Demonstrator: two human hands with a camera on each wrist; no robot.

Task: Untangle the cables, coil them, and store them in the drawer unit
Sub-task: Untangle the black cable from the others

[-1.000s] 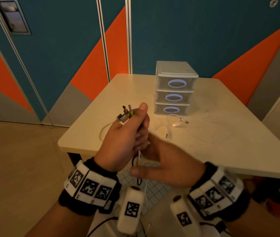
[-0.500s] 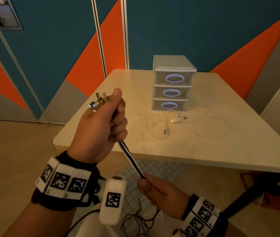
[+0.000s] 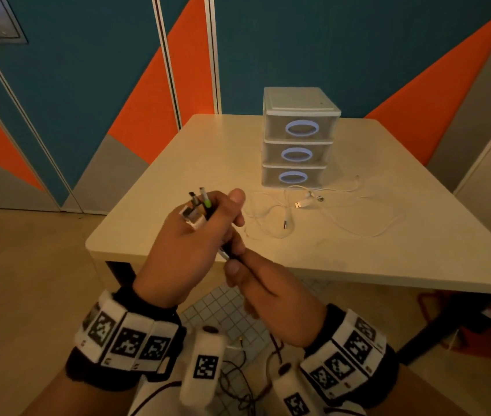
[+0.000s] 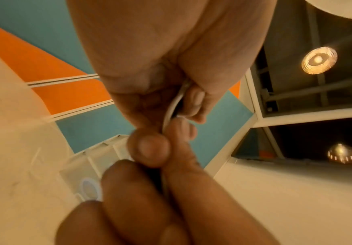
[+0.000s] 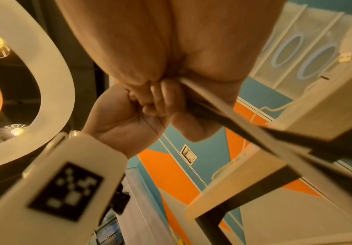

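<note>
The translucent white three-drawer plastic unit (image 3: 298, 136) stands on the pale square table (image 3: 208, 163), all three drawers closed; I cannot tell what is inside. One loose white cable (image 3: 313, 217) sprawls on the tabletop just in front of it. My left hand (image 3: 190, 244) is curled round a bundle of cables (image 3: 200, 205), with about four plugs sticking up past my thumb. My right hand (image 3: 268, 292) pinches the same strands just below the left fist. Half a second ago my right hand gripped them far lower, well apart from the left; now the two hands nearly touch.
</note>
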